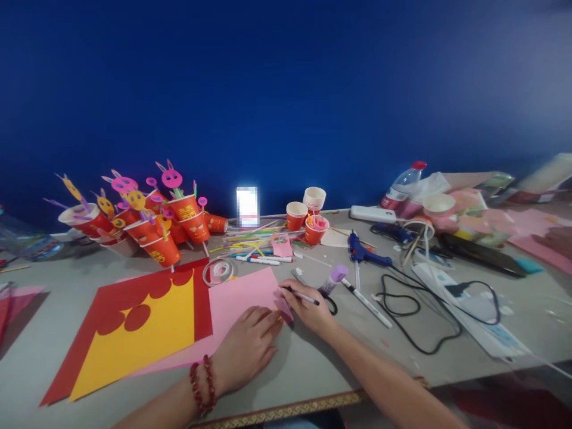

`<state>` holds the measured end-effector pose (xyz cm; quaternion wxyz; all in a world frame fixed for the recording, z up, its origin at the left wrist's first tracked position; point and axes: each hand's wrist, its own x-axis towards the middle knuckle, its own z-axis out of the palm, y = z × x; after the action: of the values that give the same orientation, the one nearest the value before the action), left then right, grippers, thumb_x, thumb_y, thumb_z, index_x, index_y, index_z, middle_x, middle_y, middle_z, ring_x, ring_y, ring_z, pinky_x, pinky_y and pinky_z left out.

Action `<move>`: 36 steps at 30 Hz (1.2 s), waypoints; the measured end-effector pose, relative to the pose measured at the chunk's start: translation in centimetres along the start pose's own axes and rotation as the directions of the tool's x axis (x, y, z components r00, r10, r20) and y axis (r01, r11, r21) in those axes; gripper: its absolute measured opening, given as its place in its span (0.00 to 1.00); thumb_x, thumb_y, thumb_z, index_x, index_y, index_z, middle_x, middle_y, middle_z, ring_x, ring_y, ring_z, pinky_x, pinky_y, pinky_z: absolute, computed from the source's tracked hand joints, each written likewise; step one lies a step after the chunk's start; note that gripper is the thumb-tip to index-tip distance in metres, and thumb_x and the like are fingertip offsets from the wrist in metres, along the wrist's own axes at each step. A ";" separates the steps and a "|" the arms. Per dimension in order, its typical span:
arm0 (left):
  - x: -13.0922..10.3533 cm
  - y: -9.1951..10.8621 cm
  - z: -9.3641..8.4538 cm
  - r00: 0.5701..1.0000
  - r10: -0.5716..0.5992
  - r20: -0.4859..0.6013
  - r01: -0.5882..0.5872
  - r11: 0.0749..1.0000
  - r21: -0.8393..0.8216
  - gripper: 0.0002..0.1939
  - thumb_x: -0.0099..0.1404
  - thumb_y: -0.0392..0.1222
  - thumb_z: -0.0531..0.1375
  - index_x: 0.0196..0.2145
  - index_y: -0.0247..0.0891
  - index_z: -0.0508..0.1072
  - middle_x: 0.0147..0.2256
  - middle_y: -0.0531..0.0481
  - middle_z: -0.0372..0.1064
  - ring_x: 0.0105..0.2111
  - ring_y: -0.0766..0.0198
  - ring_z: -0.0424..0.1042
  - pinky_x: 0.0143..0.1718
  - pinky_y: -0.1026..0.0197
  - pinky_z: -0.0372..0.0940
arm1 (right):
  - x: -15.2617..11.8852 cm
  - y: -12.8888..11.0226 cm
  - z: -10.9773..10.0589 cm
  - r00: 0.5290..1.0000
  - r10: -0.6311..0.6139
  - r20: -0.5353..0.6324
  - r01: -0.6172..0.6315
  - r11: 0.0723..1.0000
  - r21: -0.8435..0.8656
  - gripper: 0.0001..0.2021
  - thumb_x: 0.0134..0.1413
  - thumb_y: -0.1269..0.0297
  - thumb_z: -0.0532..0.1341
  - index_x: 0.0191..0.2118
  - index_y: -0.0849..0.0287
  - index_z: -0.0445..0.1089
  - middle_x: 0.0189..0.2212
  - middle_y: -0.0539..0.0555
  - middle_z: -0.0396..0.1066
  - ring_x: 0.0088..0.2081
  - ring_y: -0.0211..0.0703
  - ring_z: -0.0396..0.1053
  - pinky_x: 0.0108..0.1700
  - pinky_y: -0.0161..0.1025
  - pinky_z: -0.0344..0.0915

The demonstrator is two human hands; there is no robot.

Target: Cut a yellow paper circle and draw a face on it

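Near the table's front edge, the right hand point(308, 310) grips a pen point(302, 295), its tip at the right corner of a pink paper sheet point(236, 295). Just left of it, the left hand point(245, 348) lies open and flat, pressing that sheet down. Left of the pink sheet lie yellow paper point(138, 342) and red paper point(116, 295). A glue stick point(333, 279) lies just right of the pen; decorated orange cups point(161, 229) stand far left.
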<state>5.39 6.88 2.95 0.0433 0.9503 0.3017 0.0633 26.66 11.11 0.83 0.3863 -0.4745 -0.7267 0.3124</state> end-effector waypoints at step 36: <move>-0.3 -0.2 1.5 0.999 -0.048 0.012 0.049 0.997 -0.060 0.28 0.72 0.55 0.54 0.63 0.39 0.61 0.61 0.47 0.63 0.59 0.54 0.57 0.64 0.49 0.50 | -0.1 -0.4 -0.4 0.998 0.053 0.032 -0.053 0.999 -0.001 0.12 0.67 0.58 0.54 0.44 0.54 0.73 0.33 0.53 0.76 0.33 0.46 0.73 0.38 0.41 0.67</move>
<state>5.21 6.80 1.41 0.0751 0.9412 0.3225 0.0663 26.84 10.92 1.32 0.3661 -0.4886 -0.7200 0.3299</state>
